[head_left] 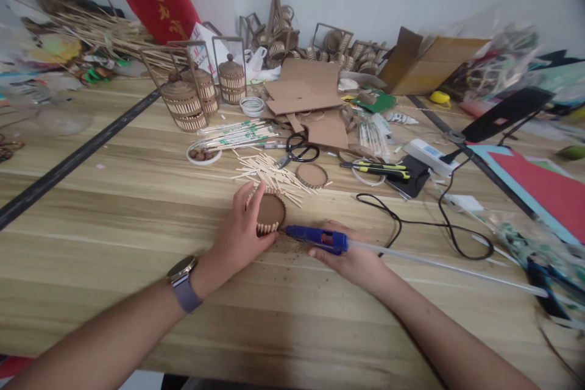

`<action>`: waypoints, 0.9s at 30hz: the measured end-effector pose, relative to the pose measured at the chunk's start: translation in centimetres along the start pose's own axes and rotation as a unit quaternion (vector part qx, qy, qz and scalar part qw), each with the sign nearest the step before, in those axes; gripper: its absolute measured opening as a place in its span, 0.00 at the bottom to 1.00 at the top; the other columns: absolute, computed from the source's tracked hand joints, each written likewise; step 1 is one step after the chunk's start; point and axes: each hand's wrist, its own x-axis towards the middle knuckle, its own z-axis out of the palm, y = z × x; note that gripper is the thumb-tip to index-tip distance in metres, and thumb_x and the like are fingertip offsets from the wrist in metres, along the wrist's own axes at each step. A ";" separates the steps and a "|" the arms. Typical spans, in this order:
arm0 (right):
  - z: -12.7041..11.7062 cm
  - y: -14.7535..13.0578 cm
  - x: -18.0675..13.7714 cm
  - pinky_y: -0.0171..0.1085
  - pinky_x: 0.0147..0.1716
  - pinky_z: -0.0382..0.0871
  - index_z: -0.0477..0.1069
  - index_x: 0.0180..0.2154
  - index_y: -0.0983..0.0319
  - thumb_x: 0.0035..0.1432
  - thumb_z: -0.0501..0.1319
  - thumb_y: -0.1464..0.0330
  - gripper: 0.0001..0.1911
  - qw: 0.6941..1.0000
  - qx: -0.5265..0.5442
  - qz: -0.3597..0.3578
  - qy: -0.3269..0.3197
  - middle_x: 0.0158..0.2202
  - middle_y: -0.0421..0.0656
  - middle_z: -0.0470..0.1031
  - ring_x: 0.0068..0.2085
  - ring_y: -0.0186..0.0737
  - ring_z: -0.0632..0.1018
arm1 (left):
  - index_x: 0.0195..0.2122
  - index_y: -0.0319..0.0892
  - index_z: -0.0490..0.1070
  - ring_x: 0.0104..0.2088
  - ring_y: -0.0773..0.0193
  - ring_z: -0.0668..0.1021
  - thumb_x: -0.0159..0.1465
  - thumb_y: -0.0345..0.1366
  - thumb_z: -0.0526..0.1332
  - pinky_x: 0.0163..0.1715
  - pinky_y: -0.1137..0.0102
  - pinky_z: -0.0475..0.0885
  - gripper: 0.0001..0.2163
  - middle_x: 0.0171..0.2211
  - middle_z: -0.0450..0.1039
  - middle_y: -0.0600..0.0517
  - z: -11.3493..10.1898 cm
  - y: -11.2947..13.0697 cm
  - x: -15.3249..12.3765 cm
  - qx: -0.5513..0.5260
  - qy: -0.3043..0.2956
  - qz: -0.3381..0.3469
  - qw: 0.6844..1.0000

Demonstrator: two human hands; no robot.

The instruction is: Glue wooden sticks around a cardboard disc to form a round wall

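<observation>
Bracing a round cardboard disc [271, 212] near the middle of the table, the left hand [240, 222] curls around its left side, fingers over the far-left rim and thumb at the near edge, pinching the disc between them. The right hand [350, 261] is wrapped around a blue glue gun [320, 238], its nozzle pointing left at the disc's near-right rim; whether a finger presses the trigger cannot be told. The likeliest trouble is a burn, since the left thumb sits just beside the nozzle and a small slip of the gun could bring hot metal or glue onto it. Too hard a squeeze from the left hand could also tip the short pale sticks [269, 227] along the disc's edge, if their glue is soft. The long glue stick [439, 265] trailing right from the gun could catch on the clutter there and swing the nozzle aside, and the black cord [398, 219] on the right could snag likewise. Relative to the grip, the disc lies to the right of the left palm, within the curve of thumb and fingers, and left of the right hand, with the nozzle between.
</observation>
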 end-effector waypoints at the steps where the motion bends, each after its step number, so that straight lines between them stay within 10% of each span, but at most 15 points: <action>1: 0.0 0.0 0.0 0.35 0.31 0.66 0.66 0.27 0.59 0.59 0.63 0.59 0.14 1.000 0.001 0.000 -0.001 0.26 0.39 0.70 0.30 0.39 0.73 | 0.69 0.49 0.37 0.65 0.40 0.59 0.55 0.32 0.69 0.60 0.43 0.63 0.47 0.64 0.51 0.38 0.0 0.0 0.0 0.000 -0.001 -0.001 1.000; 22: -0.6 0.4 0.0 0.40 0.37 0.72 0.74 0.33 0.60 0.56 0.64 0.54 0.15 0.997 0.027 0.070 0.025 0.33 0.46 0.78 0.36 0.45 0.78 | 0.69 0.46 0.40 0.65 0.39 0.59 0.53 0.31 0.71 0.61 0.43 0.62 0.49 0.64 0.52 0.36 0.0 0.1 0.0 -0.003 -0.004 -0.011 1.000; 27: -3.6 0.3 0.3 0.35 0.28 0.70 0.76 0.33 0.61 0.54 0.62 0.46 0.24 0.961 0.172 0.153 -0.150 0.30 0.44 0.78 0.30 0.39 0.76 | 0.69 0.49 0.38 0.66 0.40 0.59 0.54 0.32 0.71 0.61 0.42 0.62 0.49 0.64 0.51 0.37 0.0 0.0 -0.1 -0.004 -0.008 -0.011 1.000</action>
